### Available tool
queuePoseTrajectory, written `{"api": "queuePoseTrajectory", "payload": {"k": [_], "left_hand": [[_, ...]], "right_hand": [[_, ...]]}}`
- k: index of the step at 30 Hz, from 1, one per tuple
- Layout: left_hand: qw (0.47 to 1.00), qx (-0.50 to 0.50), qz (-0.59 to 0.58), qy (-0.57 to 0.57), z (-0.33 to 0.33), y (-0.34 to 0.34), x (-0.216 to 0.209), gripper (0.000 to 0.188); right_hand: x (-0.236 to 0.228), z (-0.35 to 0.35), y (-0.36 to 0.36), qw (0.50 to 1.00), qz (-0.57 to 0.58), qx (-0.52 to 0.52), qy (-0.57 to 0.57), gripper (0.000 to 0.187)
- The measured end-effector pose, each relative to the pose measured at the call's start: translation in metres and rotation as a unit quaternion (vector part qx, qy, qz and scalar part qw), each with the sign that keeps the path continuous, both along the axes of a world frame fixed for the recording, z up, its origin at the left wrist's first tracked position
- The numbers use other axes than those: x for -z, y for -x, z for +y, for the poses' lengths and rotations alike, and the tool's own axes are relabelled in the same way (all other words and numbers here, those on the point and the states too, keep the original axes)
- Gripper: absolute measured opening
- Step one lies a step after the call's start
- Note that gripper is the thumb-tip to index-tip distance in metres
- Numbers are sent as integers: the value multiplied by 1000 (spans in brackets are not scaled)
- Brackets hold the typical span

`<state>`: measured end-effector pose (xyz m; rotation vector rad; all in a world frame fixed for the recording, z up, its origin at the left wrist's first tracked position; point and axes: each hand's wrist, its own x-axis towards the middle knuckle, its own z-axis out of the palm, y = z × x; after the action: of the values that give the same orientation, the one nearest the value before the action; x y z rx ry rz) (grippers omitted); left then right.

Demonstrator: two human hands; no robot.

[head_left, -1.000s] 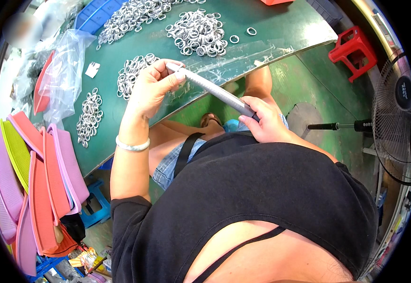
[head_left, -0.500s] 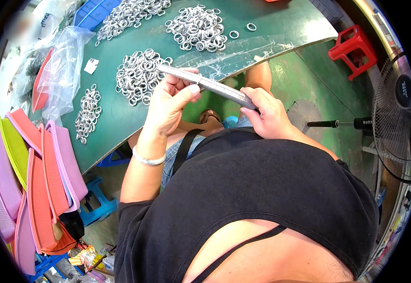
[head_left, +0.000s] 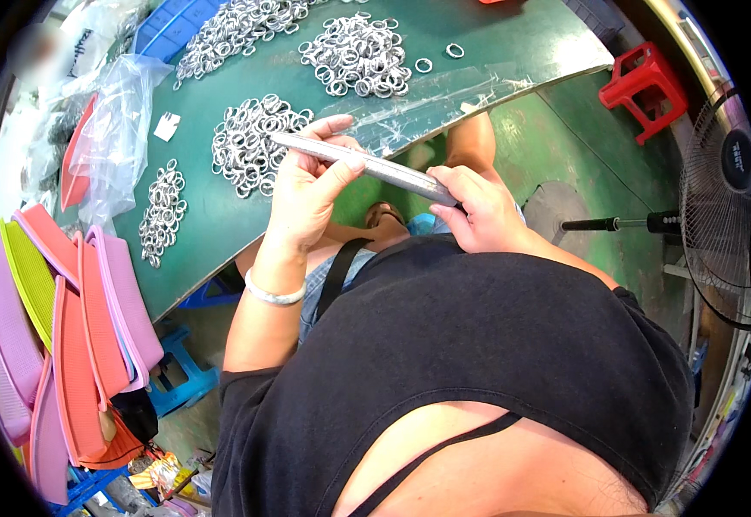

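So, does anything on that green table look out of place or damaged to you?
Two rings lie apart from the nearby heap, like strays, though perhaps deliberately. The clear film along the near edge of the table looks scuffed, with ragged whitish marks.

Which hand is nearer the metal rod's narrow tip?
Left. The left hand is close behind the narrow tip, which sticks out past it; the right hand holds the metal rod's opposite, thicker end.
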<state>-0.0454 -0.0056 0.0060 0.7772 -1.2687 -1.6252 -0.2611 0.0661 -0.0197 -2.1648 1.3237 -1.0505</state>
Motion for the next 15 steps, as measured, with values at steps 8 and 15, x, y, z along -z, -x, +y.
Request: {"api": "queuePoseTrajectory", "payload": {"k": [8, 15], "left_hand": [[941, -215, -210, 156, -46, -43, -11, 17], [643, -232, -571, 454, -57, -28, -6, 24]], "right_hand": [[14, -1, 9, 997, -59, 25, -31, 37], [16, -5, 12, 987, -124, 69, -69, 33]]}}
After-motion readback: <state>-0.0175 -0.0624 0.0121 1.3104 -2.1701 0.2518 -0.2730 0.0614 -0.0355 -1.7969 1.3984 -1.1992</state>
